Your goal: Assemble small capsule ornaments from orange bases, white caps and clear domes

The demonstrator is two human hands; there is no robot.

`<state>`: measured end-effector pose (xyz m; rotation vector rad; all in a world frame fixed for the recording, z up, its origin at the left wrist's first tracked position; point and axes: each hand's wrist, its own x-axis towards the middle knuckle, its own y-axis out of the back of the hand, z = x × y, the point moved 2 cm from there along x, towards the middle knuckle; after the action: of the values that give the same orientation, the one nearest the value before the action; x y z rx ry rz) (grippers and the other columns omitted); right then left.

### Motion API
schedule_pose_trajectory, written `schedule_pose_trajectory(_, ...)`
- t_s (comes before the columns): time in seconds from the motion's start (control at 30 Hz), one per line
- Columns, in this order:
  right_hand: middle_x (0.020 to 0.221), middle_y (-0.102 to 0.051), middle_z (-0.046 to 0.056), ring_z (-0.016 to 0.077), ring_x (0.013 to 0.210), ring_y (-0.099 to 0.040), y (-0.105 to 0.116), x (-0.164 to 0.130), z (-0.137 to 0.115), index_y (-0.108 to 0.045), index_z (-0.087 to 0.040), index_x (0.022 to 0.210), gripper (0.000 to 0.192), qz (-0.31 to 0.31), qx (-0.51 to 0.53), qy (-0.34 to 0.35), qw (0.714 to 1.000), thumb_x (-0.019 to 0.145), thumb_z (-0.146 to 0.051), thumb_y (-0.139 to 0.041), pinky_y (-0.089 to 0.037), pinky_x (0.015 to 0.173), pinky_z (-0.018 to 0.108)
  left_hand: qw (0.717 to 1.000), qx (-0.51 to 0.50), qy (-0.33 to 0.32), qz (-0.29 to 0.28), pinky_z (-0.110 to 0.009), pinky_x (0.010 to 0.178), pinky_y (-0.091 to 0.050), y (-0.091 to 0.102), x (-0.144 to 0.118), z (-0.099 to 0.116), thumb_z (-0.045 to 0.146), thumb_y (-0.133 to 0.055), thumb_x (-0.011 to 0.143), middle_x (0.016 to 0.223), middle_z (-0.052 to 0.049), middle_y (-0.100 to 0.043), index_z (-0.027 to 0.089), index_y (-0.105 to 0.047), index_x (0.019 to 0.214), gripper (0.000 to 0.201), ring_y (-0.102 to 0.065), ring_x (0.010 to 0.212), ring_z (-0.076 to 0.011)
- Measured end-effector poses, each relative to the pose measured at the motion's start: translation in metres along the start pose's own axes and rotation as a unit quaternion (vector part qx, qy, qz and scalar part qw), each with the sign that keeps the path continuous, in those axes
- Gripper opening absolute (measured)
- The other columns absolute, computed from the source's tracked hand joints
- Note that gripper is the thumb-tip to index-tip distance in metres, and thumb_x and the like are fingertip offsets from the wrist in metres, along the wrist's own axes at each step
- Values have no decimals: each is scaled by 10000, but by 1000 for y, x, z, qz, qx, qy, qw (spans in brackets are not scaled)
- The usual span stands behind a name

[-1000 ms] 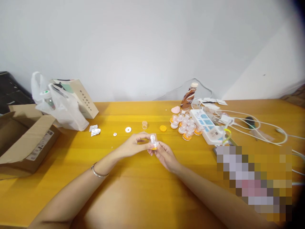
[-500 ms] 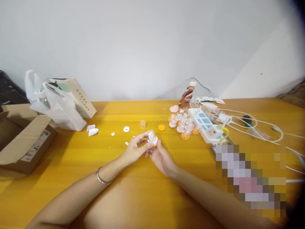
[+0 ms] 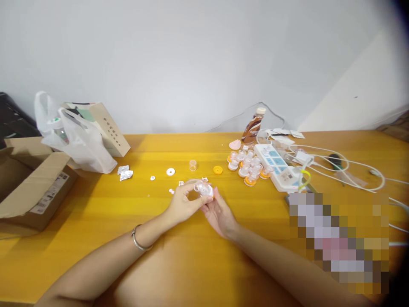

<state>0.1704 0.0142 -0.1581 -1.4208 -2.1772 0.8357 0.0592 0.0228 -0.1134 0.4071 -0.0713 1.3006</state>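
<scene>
Capsule, small and clear, sits pinched between both hands just above the desk, near its middle. Left hand comes in from the lower left, wrist bent a little, fingers curled over the top of the capsule and thumb beneath; a thin bangle rings that wrist. Right hand reaches in from the lower right, palm turned up and towards the left, its fingertips closed on the capsule's right side. Both forearms lie low over the desk and meet in a shallow V.

Just beyond the hands lie small loose parts: a white ring, a clear cup and an orange disc. Further right a cluster of finished capsules with orange bases stands beside a white power strip, with a brown bottle behind. Two foil scraps lie to the left, near a white plastic bag and an open cardboard box at the desk's left edge.
</scene>
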Motion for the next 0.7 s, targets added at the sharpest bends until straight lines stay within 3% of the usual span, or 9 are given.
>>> schedule_pose_trajectory(0.17, 528, -317, -55, 111, 470, -272, -2, 0, 0, -515, -226, 743, 372, -50, 101, -105, 988, 839, -553, -366, -389, 612, 294, 1000, 15, 3, -23, -379, 964, -371, 4, 2, 0, 263, -653, 713, 1098, -91, -614, 168, -651, 988, 290, -531, 1066, -243)
schedule_pose_trajectory(0.27, 527, -333, -58, 108, 472, -297, -3, 1, -2, -506, -216, 747, 406, -68, 102, -122, 985, 830, -583, -354, -394, 623, 296, 999, 13, 3, -35, -368, 963, -377, 7, 4, -2, 258, -649, 717, 1106, -96, -611, 156, -652, 988, 290, -530, 1074, -240)
schedule_pose_trajectory(0.4, 593, -398, -59, 94, 478, -323, -3, 3, -5, -515, -234, 868, 325, -63, 95, -100, 988, 848, -531, -387, -401, 648, 288, 999, 20, -7, -38, -346, 956, -391, 10, 6, -4, 275, -653, 709, 1064, -90, -633, 142, -673, 916, 247, -554, 1043, -231)
schedule_pose_trajectory(0.53, 613, -401, -39, 118, 552, -387, -3, 4, -5, -522, -230, 857, 351, -61, 37, -82, 994, 851, -545, -369, -413, 686, 295, 1000, 20, 13, 6, -333, 857, -469, 8, 3, -10, 320, -644, 711, 1022, -82, -645, 138, -668, 902, 264, -599, 939, -220)
schedule_pose_trajectory(0.63, 661, -455, -13, 143, 633, -448, -1, 3, -2, -517, -229, 834, 372, -49, -25, -50, 997, 829, -575, -380, -422, 715, 319, 1000, 8, 20, 14, -321, 752, -511, 7, 2, -12, 356, -639, 711, 1011, -88, -642, 127, -662, 858, 273, -621, 846, -208)
schedule_pose_trajectory(0.7, 699, -498, -1, 154, 672, -484, 3, 3, 1, -514, -232, 828, 346, -38, -55, -18, 998, 817, -565, -421, -428, 725, 328, 1000, 19, 3, 10, -322, 778, -499, 7, 3, -10, 355, -633, 719, 929, -79, -660, 123, -660, 786, 244, -617, 860, -210)
